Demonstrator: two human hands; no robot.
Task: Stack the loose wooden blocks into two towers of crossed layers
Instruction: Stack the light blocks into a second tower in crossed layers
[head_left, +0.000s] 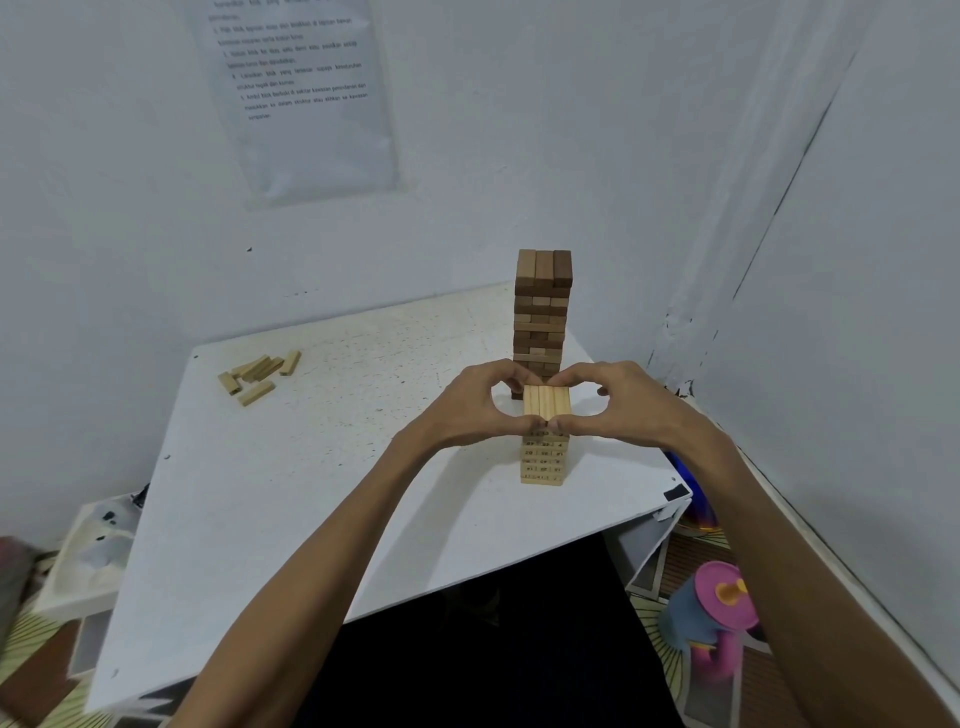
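A short tower of pale numbered blocks (544, 457) stands near the right front of the white table (322, 467). My left hand (467, 402) and my right hand (618, 402) curl round its top layer of three blocks (546, 401) from both sides, thumbs meeting at the near edge and fingertips at the far edge. Behind it rises a taller tower of darker brown blocks (542, 312), its foot hidden by my fingers. Several loose pale blocks (258, 375) lie in a small heap at the far left of the table.
White walls close in behind and to the right, and a printed sheet (306, 93) hangs on the back wall. A pink and blue toy (714, 618) lies on the floor at the right. A low white stand (88, 561) sits left of the table.
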